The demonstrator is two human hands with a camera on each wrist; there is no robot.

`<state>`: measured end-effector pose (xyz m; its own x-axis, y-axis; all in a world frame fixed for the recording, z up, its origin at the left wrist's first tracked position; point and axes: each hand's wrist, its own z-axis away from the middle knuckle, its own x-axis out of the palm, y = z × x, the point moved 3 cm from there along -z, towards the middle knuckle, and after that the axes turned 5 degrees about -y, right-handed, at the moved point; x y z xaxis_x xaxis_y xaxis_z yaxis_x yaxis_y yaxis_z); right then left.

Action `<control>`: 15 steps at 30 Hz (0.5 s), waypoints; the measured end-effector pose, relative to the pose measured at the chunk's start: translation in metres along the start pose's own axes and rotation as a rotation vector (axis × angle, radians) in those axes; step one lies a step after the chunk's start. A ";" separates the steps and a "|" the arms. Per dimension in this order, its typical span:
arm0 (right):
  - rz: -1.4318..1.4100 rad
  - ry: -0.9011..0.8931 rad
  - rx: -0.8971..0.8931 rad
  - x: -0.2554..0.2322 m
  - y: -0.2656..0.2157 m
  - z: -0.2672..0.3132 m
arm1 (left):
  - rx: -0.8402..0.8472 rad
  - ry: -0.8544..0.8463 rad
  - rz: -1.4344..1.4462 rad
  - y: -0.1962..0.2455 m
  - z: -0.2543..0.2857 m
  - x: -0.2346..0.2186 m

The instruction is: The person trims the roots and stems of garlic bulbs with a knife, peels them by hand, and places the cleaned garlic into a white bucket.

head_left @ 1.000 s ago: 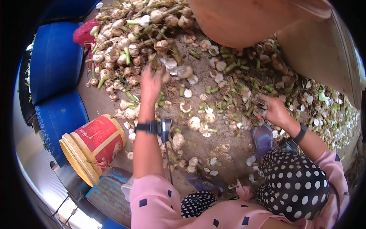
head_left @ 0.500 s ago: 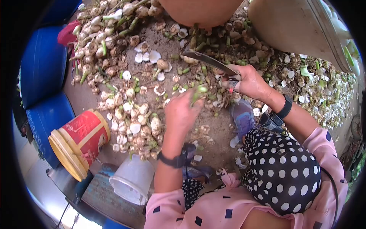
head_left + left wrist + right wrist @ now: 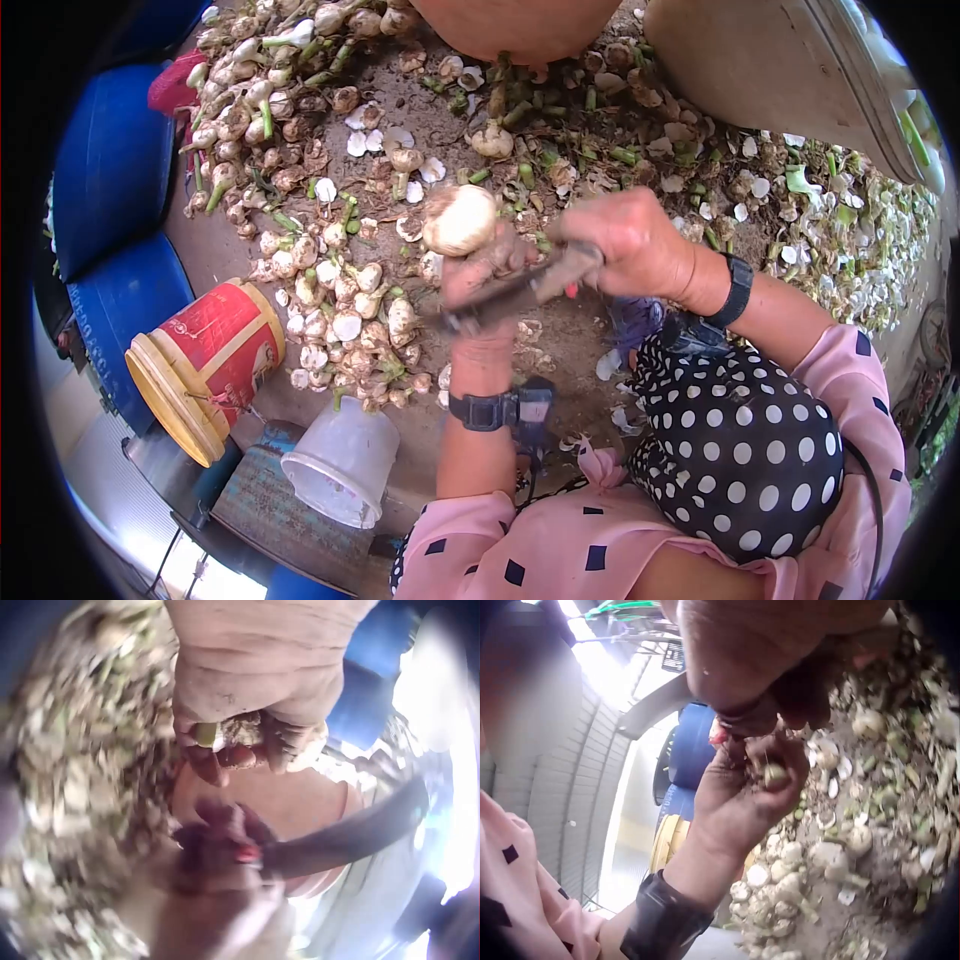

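Observation:
In the head view the left hand (image 3: pixel 482 275) grips a garlic bulb (image 3: pixel 460 220), whose pale round side faces up past the fingers. A cut green stem end (image 3: pixel 208 736) shows between the left fingers in the left wrist view. The right hand (image 3: pixel 630 245) holds a curved knife (image 3: pixel 510 292) by its handle; the blade, blurred, crosses over the left hand and wrist. In the right wrist view the blade (image 3: pixel 656 706) points away at the upper left, and the stem end (image 3: pixel 775 775) lies in the left palm.
Untrimmed garlic (image 3: pixel 240 120) is heaped at the upper left, with a smaller pile of bulbs (image 3: pixel 350 320) below. A red and yellow bucket (image 3: pixel 215 360) and a white bucket (image 3: pixel 345 460) lie tipped nearby. A clay-coloured tub (image 3: pixel 520 25) and cut scraps (image 3: pixel 840 240) are farther off.
The left hand has left the heap and come back with a bulb, now turned pale side up. The right hand has moved up and inward, swinging the knife across to the left hand.

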<state>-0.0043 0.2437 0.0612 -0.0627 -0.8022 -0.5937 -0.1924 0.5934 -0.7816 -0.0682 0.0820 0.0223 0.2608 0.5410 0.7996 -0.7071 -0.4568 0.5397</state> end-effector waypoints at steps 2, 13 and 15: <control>0.059 0.013 0.057 -0.009 0.001 -0.008 | 0.019 0.390 -0.429 -0.004 0.018 -0.015; 0.187 -0.098 0.044 -0.003 -0.003 -0.011 | 0.000 0.146 -1.258 0.003 0.016 0.000; 0.192 -0.110 0.025 0.000 -0.002 -0.011 | -0.072 0.172 -0.953 -0.003 0.023 -0.012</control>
<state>-0.0150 0.2416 0.0645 0.0113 -0.6631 -0.7484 -0.1625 0.7373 -0.6557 -0.0541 0.0612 0.0174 0.6494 0.7603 -0.0174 -0.2892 0.2680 0.9190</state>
